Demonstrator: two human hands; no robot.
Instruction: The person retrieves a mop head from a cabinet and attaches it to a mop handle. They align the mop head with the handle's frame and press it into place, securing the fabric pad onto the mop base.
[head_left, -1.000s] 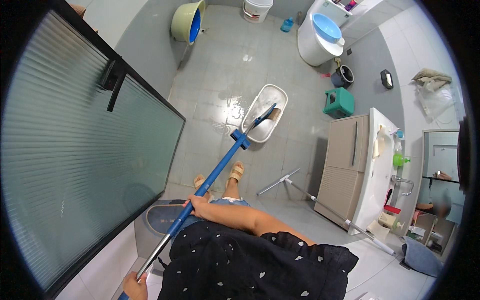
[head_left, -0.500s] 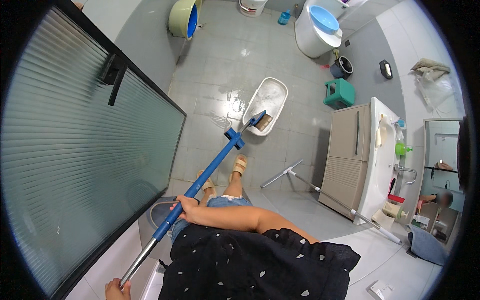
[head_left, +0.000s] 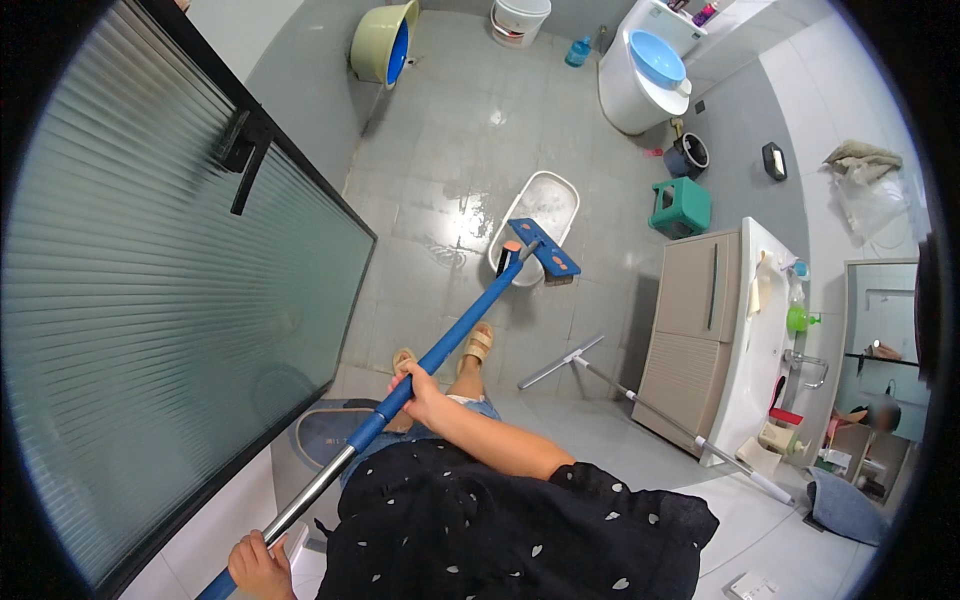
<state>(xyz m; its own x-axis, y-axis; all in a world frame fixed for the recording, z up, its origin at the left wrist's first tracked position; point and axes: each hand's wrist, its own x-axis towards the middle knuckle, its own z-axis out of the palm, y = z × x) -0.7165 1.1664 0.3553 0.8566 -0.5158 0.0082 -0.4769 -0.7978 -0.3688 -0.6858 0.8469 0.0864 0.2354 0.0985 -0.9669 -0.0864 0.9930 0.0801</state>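
- Left hand (head_left: 258, 566) wrapped round the flat mop's (head_left: 440, 345) steel handle end, at the lower edge.
- Right hand (head_left: 420, 388) clenched mid-shaft on the blue section; nearer the head.
- Shaft runs up-right; mop head (head_left: 546, 248) hangs over the white wash bucket (head_left: 540, 205) on the tiled floor (head_left: 450, 130).

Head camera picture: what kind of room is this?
Most likely a bathroom. There is a white toilet with a blue lid, a sink cabinet by a mirror, and a wet tiled floor that a person works over with a blue mop.
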